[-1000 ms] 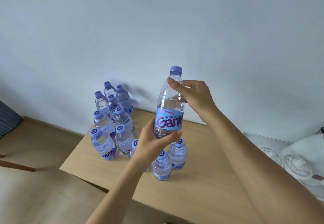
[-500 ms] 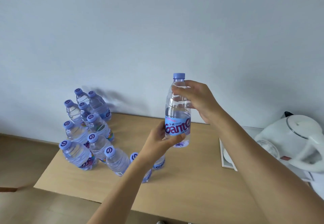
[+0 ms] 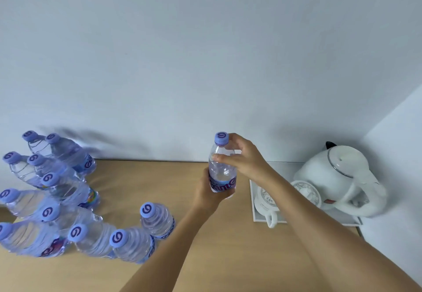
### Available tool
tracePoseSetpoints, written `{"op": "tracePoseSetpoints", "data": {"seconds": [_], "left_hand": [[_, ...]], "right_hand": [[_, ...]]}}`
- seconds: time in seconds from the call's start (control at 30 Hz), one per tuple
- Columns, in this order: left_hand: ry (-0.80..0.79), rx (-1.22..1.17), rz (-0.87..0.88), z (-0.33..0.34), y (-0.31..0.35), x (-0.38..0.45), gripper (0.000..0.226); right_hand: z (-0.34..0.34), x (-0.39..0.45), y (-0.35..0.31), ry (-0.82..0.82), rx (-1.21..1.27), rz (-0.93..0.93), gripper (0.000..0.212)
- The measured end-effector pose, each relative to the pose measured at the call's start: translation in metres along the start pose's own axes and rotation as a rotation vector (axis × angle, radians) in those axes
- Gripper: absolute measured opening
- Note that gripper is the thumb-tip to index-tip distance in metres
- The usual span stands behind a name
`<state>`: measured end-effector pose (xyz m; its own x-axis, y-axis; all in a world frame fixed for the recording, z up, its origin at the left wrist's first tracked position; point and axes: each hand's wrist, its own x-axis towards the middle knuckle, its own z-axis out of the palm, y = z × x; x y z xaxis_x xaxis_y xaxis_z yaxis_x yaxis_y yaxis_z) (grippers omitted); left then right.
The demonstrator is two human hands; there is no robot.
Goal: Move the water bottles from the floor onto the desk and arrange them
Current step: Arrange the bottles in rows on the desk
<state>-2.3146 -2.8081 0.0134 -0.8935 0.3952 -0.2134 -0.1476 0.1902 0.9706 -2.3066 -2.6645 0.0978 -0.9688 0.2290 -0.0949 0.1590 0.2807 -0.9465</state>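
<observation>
I am holding the water bottle [image 3: 222,168] upright over the desk [image 3: 228,257], right of the standing bottles [image 3: 68,200]: left hand [image 3: 211,194] wrapping its base, right hand [image 3: 243,158] pinching its neck, kettle [image 3: 338,177] sitting far right

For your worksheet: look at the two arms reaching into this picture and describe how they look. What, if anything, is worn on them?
Both arms are bare as far as the picture shows: no sleeves come into view. The left hand and the right hand wear no gloves, and no rings, watch or bracelets can be seen on the fingers or wrists. No marks or tattoos show. The fingernails look short and unpainted.
</observation>
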Motion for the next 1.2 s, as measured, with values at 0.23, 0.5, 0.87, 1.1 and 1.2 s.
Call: {"op": "tracePoseSetpoints", "data": {"seconds": [0.23,0.5,0.87,1.1,1.2], "left_hand": [[-0.022,0.092,-0.025,0.024,-0.029,0.042,0.064],[-0.031,0.110,-0.058,0.049,-0.053,0.070,0.071],[0.080,0.226,-0.038,0.086,-0.053,0.099,0.061],[0.082,0.262,-0.031,0.088,-0.052,0.111,0.057],[0.091,0.294,-0.013,0.088,-0.051,0.110,0.062]], "right_hand": [[-0.023,0.024,0.038,-0.084,-0.110,0.071,0.041],[-0.035,0.039,0.071,-0.106,-0.137,0.114,0.040],[-0.056,0.047,0.091,0.064,-0.147,0.043,0.058],[-0.054,0.054,0.092,0.123,-0.197,0.049,0.053],[-0.051,0.054,0.092,0.153,-0.257,0.023,0.054]]}}
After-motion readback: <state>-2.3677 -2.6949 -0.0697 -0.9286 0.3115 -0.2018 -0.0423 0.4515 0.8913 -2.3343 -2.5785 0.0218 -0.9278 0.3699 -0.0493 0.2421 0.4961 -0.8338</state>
